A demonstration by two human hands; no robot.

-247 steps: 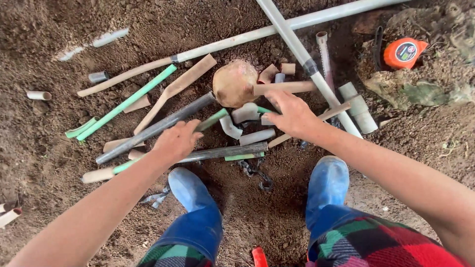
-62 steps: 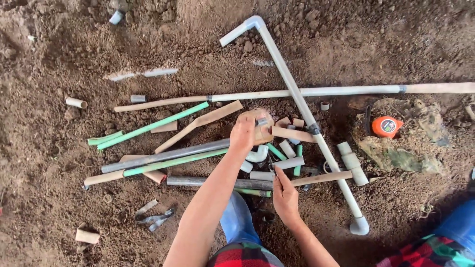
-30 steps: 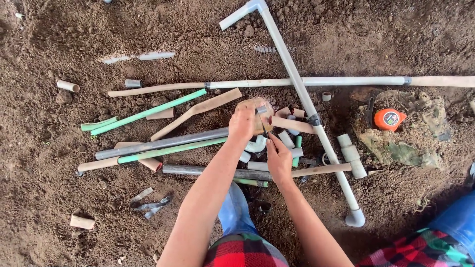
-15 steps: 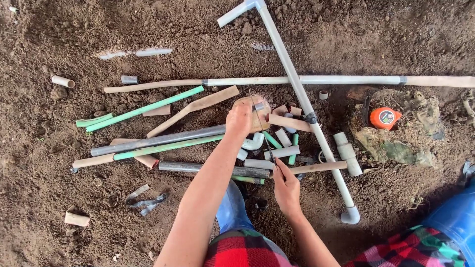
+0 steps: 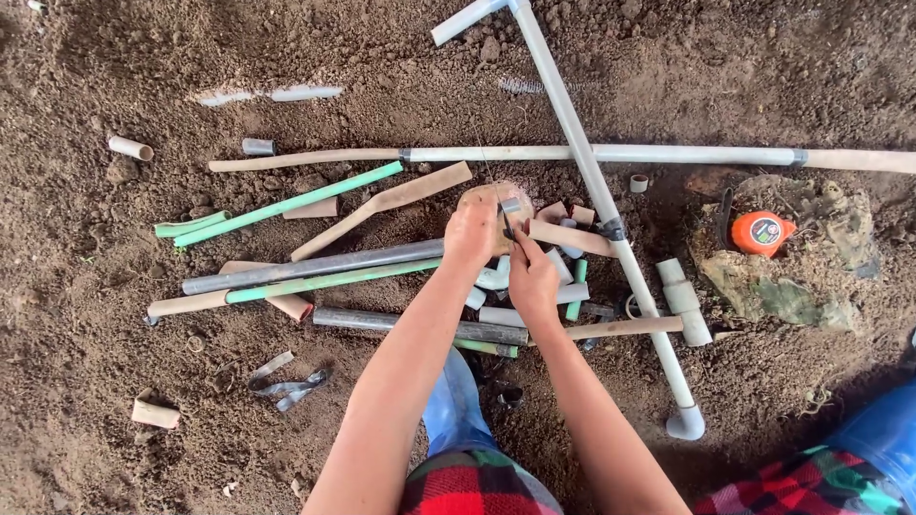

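Observation:
My left hand [image 5: 469, 234] is closed around a round tan container [image 5: 482, 195] that sits on top of a pile of cut pipe pieces on bare soil. My right hand [image 5: 532, 278] is right beside it, pinching a thin dark stick-like tool [image 5: 507, 225] whose tip points at the container's rim. A small grey piece [image 5: 510, 204] sits at that rim. Short white and tan pipe offcuts [image 5: 558, 267] lie under and around both hands.
A long white pipe [image 5: 592, 181] with elbows runs diagonally over a horizontal pipe [image 5: 668, 154]. Green [image 5: 286, 203] and grey [image 5: 315, 269] pipes lie to the left. An orange tape measure [image 5: 760, 232] rests on a stone at the right. My blue boot [image 5: 453, 410] is below.
My right hand has come up from the lower pipe pieces to the round container, beside my left hand. My left hand has stayed on the container.

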